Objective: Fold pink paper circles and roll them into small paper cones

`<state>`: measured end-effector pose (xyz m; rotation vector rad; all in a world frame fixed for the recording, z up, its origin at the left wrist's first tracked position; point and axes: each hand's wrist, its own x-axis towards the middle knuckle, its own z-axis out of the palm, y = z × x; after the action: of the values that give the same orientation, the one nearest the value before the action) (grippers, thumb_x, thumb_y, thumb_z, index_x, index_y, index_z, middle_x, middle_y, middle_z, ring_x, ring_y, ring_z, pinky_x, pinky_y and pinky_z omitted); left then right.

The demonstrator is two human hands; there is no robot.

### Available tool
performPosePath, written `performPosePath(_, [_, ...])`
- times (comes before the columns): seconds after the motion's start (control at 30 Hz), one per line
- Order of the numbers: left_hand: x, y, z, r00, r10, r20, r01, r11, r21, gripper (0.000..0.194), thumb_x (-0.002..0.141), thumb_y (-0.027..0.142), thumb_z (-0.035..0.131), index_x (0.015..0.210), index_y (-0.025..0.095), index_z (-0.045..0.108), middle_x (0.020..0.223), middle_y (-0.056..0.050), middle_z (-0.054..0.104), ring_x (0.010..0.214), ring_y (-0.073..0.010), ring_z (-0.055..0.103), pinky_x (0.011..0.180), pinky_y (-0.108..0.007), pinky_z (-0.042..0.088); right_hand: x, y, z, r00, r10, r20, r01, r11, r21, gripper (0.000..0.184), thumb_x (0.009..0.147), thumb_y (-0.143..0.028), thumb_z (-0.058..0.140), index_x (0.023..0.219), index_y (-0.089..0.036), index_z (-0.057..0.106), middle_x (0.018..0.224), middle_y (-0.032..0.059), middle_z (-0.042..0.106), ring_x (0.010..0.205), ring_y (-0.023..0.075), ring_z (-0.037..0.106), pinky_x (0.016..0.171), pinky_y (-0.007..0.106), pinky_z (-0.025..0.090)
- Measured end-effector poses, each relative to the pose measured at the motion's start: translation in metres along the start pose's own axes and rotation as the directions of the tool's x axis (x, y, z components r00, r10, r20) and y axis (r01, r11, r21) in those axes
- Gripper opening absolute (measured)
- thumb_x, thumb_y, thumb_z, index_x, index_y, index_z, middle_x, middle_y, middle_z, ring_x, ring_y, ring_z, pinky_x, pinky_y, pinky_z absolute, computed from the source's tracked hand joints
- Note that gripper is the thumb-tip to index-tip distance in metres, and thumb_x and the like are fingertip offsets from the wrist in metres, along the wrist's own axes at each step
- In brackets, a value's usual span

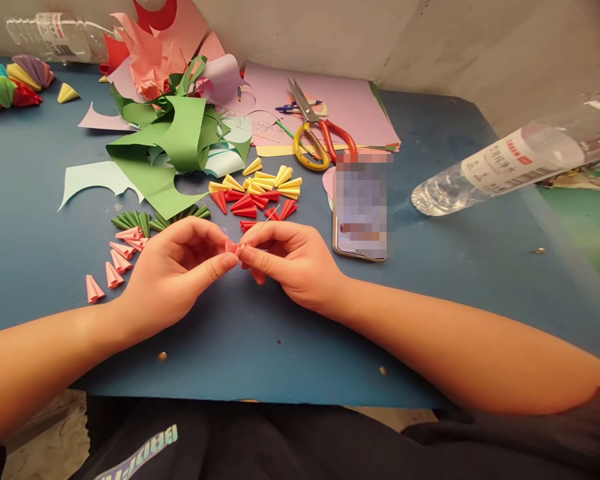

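Paper piece point(235, 248), small, pale pink, creased, partly hidden, pinched between 2 hands point(173, 270)

The fingers of the left hand point(173, 277) and right hand point(300, 267) cover most of the pink paper point(237, 248). The left hand also hides some green cones point(135, 221). The phone point(360, 207) has a pixelated screen. The right bottle point(500, 163), its small print illegible, and the left fans point(10, 87) run past the edges.

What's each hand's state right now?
Left hand: closed, fingertips pinching a small pink paper piece.
Right hand: closed, fingertips pinching the same piece.
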<state>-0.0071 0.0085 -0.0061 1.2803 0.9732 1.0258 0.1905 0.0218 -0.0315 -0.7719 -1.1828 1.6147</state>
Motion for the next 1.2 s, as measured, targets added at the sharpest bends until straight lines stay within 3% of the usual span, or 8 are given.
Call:
performPosePath(0.17, [0.0035,0.0,0.0,0.993,0.012,0.121,-0.001,0.996,-0.09,0.008,0.09,0.015,0.082,0.09,0.018,0.074,0.088,-0.001,0.074,0.084,-0.0098,0.073,0.077,-0.017,0.06,0.0012,-0.0014,-0.0014,0.997,0.009,0.071,-0.014,0.997,0.072,0.023,0.077,-0.031,0.094,0.08,-0.016,0.077,0.076,0.0007,0.07,0.058,0.0089,0.062,0.049,0.02,0.055])
performPosePath(0.37, [0.0049,0.0017,-0.0001,0.965,0.084,0.249,-0.047,0.987,-0.152,0.014,0.095,0.009,0.074,0.085,0.016,0.067,0.084,0.0,0.068,0.085,-0.0086,0.069,0.082,-0.017,0.06,-0.0005,0.0003,-0.0011,0.996,0.025,0.089,-0.032,0.996,0.078,0.022,0.073,-0.026,0.096,0.079,-0.016,0.077,0.078,0.0012,0.071,0.061,0.0095,0.064,0.049,0.02,0.056])
performPosePath(0.57, [0.0047,0.002,0.0009,0.962,0.082,0.26,-0.041,0.986,-0.159,0.018,0.096,0.008,0.072,0.083,0.016,0.062,0.083,0.001,0.066,0.082,-0.0073,0.067,0.081,-0.017,0.059,-0.0016,0.0003,-0.0009,0.996,0.021,0.086,-0.028,0.996,0.081,0.021,0.072,-0.023,0.096,0.08,-0.015,0.077,0.081,0.0023,0.072,0.062,0.0095,0.064,0.049,0.02,0.056])
performPosePath(0.97, [0.0065,-0.0015,-0.0025,0.973,0.056,0.225,-0.02,0.987,-0.157,0.012,0.094,0.01,0.076,0.085,0.016,0.07,0.086,0.001,0.067,0.085,-0.008,0.07,0.081,-0.015,0.058,-0.0015,-0.0005,-0.0012,0.997,0.001,0.075,-0.007,0.997,0.071,0.023,0.076,-0.028,0.095,0.081,-0.016,0.076,0.078,0.0009,0.07,0.061,0.0092,0.063,0.05,0.02,0.055])
performPosePath(1.2, [0.0069,0.0008,-0.0007,0.959,0.08,0.27,-0.022,0.977,-0.21,0.017,0.094,0.006,0.074,0.082,0.015,0.065,0.082,0.001,0.066,0.081,-0.0064,0.065,0.079,-0.013,0.058,-0.0025,0.0006,-0.0012,0.995,-0.021,0.093,0.015,0.998,0.061,0.02,0.077,-0.026,0.094,0.081,-0.015,0.078,0.081,0.0026,0.071,0.062,0.0094,0.063,0.05,0.021,0.055])
